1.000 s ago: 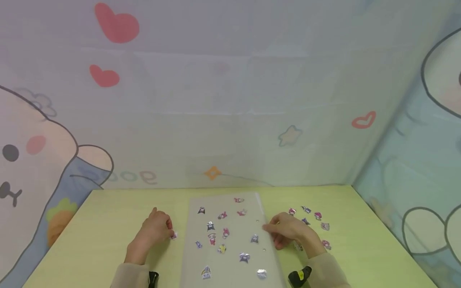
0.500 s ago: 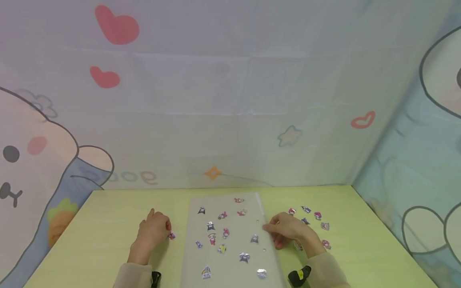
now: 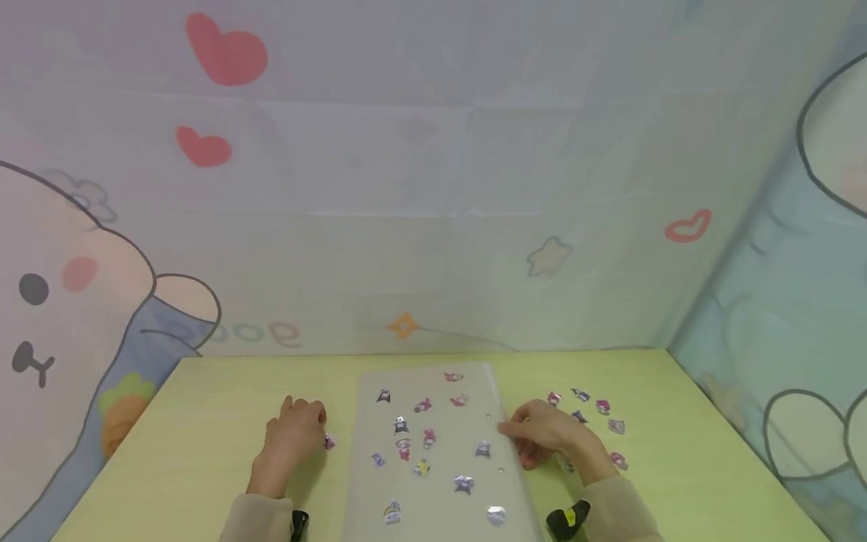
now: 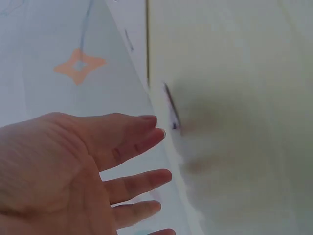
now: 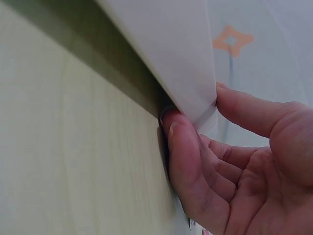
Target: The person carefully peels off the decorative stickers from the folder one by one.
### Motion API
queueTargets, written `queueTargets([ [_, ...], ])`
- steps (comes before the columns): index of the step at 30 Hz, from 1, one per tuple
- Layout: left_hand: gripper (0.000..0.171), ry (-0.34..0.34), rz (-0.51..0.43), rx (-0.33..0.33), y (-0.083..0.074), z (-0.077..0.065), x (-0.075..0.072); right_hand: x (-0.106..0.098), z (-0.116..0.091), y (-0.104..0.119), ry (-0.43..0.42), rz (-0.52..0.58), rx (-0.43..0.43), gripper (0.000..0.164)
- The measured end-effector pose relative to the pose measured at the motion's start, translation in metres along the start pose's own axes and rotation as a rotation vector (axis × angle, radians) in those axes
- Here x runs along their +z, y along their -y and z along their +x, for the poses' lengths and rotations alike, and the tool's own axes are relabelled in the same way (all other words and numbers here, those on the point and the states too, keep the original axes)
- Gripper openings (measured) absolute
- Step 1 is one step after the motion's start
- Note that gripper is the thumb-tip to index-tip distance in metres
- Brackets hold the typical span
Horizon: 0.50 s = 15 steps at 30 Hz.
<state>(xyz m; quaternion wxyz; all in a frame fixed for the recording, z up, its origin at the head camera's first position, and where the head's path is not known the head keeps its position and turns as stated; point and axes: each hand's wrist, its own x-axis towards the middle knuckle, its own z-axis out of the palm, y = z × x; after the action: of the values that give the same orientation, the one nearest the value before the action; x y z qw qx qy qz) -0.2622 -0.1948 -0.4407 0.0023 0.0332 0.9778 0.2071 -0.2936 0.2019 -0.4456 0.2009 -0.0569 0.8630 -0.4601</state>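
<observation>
A pale flat sheet (image 3: pixel 440 421) with cartoon stickers scattered over it lies in the middle of the table. My right hand (image 3: pixel 545 430) holds its right edge; in the right wrist view the thumb is on the upper face and the curled index finger (image 5: pixel 182 152) tucks under the slightly raised edge. Left of the sheet, a small pink-and-dark sticker (image 3: pixel 329 442) lies on the table beside my left hand (image 3: pixel 294 435). Up close, the left hand's thumb and index finger (image 4: pixel 139 132) are together, just short of the sticker (image 4: pixel 172 108); the other fingers extend loosely.
Several loose stickers (image 3: pixel 603 406) lie on the table (image 3: pixel 684 452) right of the sheet, some close behind the right hand. A printed curtain (image 3: pixel 433 226) hangs along the table's back edge. A black wrist device (image 3: pixel 567 519) sits by the right sleeve.
My left hand shifts slightly around the loose sticker, whose visible colouring goes from purplish to pink and dark. My right hand stays at the sheet's edge. The whole view drifts a little.
</observation>
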Motion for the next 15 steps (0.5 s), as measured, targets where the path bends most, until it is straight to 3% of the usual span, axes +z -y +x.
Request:
queueTargets([
  [7, 0.019, -0.019, -0.031, 0.094, -0.018, -0.003, -0.005, -0.001, 0.0, -0.002, 0.008, 0.004, -0.007, 0.025],
  [15, 0.021, 0.075, -0.13, 0.232, -0.041, -0.009, -0.005, 0.0, 0.001, -0.002, 0.003, 0.0, 0.004, 0.025],
])
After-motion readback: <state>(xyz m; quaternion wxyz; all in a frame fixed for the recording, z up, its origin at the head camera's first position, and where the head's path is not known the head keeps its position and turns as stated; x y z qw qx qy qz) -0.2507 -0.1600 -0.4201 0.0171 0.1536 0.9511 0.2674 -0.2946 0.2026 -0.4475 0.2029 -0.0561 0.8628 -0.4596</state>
